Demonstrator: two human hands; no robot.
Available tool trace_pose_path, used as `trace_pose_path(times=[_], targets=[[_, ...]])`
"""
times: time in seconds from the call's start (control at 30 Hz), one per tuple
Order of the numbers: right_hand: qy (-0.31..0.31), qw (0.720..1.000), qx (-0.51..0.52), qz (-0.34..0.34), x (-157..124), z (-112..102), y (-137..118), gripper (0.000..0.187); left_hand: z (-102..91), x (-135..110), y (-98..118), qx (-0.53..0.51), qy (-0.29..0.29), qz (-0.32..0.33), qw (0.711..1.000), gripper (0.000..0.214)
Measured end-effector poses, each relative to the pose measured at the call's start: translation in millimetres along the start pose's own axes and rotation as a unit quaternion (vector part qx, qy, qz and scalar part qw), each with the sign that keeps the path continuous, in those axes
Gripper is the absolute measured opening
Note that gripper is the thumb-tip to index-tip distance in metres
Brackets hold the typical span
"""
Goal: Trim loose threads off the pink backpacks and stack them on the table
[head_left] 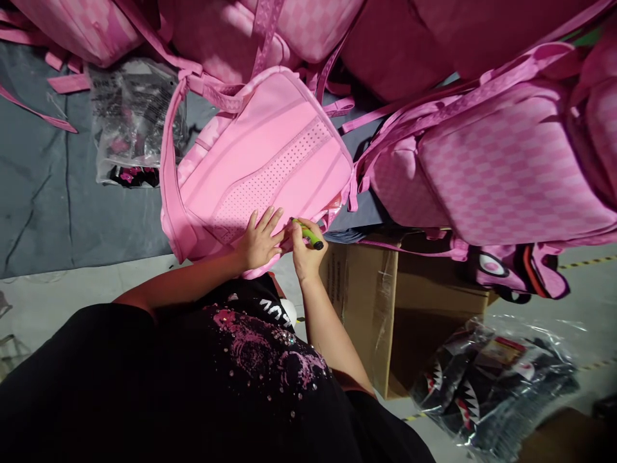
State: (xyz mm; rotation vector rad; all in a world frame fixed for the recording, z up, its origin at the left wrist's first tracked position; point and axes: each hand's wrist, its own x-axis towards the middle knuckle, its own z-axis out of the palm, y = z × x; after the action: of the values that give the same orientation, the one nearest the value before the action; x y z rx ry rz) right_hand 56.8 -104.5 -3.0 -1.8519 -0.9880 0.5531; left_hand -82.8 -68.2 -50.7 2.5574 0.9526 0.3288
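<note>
A pink backpack [270, 167] lies back-panel up in front of me, its perforated padding showing. My left hand [259, 239] rests flat on its near edge with fingers spread. Beside it, my right hand [304, 249] is closed around a green tool with a black tip [308, 235], held against the backpack's lower edge. My black top with pink print fills the bottom of the view.
Several more pink checkered backpacks [506, 161] are piled at the back and right. A clear plastic bag [130, 122] lies on the grey mat [43, 193] at left. A cardboard box [385, 308] stands at right, with a bagged shark-mouth item [486, 386] near it.
</note>
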Motion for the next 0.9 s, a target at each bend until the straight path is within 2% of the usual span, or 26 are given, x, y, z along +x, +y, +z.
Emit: trace_pose_path(times=[0.3, 0.9], targets=[[-0.012, 1.0, 0.008, 0.018, 2, -3, 1, 0.032, 5.6, 0, -4, -0.02, 0.018, 0.011, 1.0, 0.058], [-0.049, 0.999, -0.011, -0.007, 7, -11, 0, 0.033, 6.0, 0, -4, -0.027, 0.015, 0.007, 0.999, 0.056]])
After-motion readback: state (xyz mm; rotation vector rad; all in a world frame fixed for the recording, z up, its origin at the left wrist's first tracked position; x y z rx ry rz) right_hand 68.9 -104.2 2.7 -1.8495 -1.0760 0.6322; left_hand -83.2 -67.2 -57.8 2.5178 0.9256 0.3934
